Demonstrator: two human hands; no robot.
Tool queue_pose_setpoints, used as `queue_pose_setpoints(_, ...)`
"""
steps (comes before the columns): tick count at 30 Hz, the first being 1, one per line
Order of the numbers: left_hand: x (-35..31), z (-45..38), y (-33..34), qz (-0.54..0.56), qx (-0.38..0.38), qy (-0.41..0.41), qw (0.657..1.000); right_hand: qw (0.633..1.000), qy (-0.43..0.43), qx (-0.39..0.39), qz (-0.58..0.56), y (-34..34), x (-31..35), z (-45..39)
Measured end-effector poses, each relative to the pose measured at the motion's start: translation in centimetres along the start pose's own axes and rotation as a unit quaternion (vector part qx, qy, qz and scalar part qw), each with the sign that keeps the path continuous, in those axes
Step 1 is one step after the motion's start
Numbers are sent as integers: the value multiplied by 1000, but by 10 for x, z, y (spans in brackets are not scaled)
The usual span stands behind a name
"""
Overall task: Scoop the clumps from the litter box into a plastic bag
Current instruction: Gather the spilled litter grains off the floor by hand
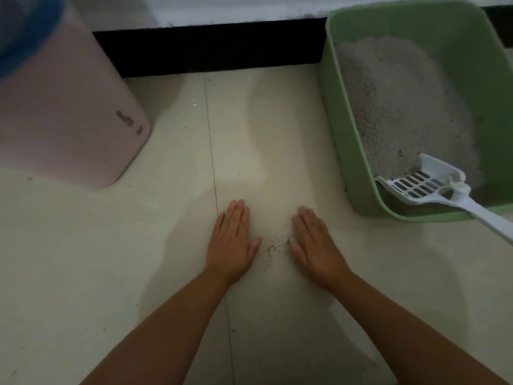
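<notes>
A green litter box (344, 140) stands on the floor at the right, with grey litter (402, 107) heaped inside. A white slotted scoop (424, 187) lies in its near corner, its handle sticking out over the rim toward the right edge. My left hand (231, 243) and my right hand (312, 243) lie flat on the pale floor tiles, palms down, fingers straight, holding nothing. A few spilled litter crumbs (273, 245) sit on the floor between the two hands. Both hands are well left of the box and apart from the scoop.
A pink bin (69, 112) lined with a blue plastic bag (25, 31) stands at the left. A dark skirting strip (211, 48) runs along the wall behind. A tile joint (213, 168) runs down the floor past my left hand.
</notes>
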State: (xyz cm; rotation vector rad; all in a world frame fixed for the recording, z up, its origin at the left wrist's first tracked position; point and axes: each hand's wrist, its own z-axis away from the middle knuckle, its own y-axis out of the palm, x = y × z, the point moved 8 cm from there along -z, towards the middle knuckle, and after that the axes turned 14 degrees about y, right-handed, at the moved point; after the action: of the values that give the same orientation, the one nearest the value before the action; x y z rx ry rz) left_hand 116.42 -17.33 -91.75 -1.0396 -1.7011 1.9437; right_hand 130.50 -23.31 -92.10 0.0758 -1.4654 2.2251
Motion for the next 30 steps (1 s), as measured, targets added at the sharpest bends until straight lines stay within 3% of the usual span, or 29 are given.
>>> queue_pose_setpoints(4,47,-19,-23,-13,-41,-63,997,997,-58,-41,-35,-24,28,-19)
queue_pose_setpoints(9,103,-18,-34,1,-38,-137,990,998,-4,-49,-36,-56,45,-91)
queue_pose_setpoints(15,116,-8,-18,-20,-5,-103,994,996,-29,4,80,-56,69,-166)
queue_pose_setpoints(20,119,-32,-36,-9,-33,-57,998,969,-210,-33,128,-28,89,-109)
queue_pose_setpoints(23,138,-73,-50,6,-47,-75,996,964,-248,32,92,-13,77,-77)
queue_pose_setpoints(27,168,-127,-57,-20,2,-106,994,983,-171,-74,5,-38,72,-104)
queue_pose_setpoints(30,185,-144,-59,-40,19,-129,991,989,-35,-141,-28,-60,57,-144)
